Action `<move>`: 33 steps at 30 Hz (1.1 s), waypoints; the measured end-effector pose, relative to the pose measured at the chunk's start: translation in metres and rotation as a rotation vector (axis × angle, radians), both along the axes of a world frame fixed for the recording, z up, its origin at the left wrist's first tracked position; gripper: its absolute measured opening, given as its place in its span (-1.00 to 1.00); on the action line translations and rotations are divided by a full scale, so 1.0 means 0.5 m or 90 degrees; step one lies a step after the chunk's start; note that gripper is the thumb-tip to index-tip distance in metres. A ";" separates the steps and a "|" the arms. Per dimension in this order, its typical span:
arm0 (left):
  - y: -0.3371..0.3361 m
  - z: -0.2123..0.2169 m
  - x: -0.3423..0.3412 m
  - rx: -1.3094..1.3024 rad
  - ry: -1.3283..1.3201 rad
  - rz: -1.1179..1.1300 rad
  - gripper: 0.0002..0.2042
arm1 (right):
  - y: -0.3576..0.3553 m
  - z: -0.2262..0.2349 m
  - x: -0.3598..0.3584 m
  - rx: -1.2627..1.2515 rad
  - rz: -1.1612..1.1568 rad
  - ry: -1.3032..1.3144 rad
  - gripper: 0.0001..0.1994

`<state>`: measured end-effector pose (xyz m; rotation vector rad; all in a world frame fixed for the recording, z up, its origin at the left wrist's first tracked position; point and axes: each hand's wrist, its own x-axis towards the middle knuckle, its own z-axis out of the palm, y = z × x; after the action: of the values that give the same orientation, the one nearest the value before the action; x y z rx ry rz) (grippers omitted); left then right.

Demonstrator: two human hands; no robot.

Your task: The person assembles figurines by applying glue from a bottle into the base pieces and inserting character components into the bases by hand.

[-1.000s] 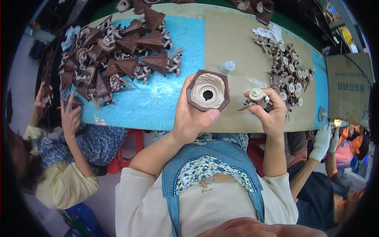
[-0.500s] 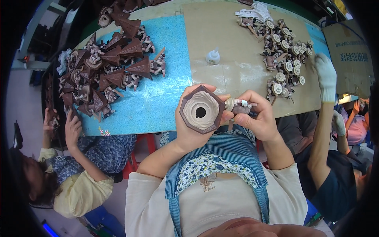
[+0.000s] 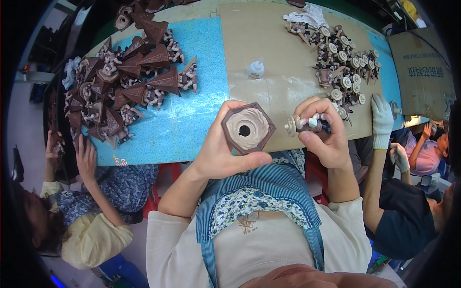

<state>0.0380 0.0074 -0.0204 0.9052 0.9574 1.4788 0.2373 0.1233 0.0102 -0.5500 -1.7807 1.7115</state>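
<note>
My left hand (image 3: 216, 144) grips a brown six-sided base (image 3: 263, 126). Its swirled beige hollow, with a dark hole at the centre, faces up toward me. To the right of it, my right hand (image 3: 329, 134) pinches a small painted figurine (image 3: 309, 124), lying sideways. The figurine's round beige disc end points at the base, and a gap separates the two. My fingers cover part of the figurine. Both things are held above the near edge of the table.
Brown tapered bases with figurines (image 3: 129, 67) are heaped on the blue mat (image 3: 206, 105) at left. Figurines with beige discs (image 3: 345, 57) crowd the right, by a white cloth (image 3: 307, 17). A white squeeze bottle (image 3: 255, 69) stands mid-table. Co-workers' hands (image 3: 86, 156) and a gloved hand (image 3: 382, 115) flank me.
My right hand has drawn the figurine away to the right of the base. My left thumb has swung down below the base. The co-worker's gloved hand at right has come nearer.
</note>
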 end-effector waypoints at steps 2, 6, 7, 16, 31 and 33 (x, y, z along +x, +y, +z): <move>0.003 0.008 -0.003 -0.009 0.076 -0.028 -0.27 | 0.010 0.019 -0.012 0.157 0.049 -0.033 -0.73; 0.014 0.016 0.012 0.031 0.159 -0.060 -0.34 | 0.017 0.052 -0.043 0.371 0.111 -0.059 -0.67; 0.015 0.018 0.015 0.030 0.165 -0.087 -0.33 | 0.020 0.058 -0.049 0.368 0.121 -0.064 -0.67; 0.016 0.024 0.021 0.028 0.275 -0.081 -0.38 | 0.020 0.114 -0.084 0.689 0.241 -0.189 -0.70; 0.022 0.026 0.024 0.039 0.204 -0.152 -0.40 | 0.030 0.106 -0.093 0.647 0.362 -0.101 -0.74; 0.023 0.013 0.024 0.003 0.152 -0.179 -0.40 | 0.030 0.104 -0.098 0.588 0.373 -0.155 -0.72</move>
<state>0.0498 0.0188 -0.0136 1.1884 0.9538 1.1528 0.1882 0.1382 0.0622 0.2025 -2.8060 0.9296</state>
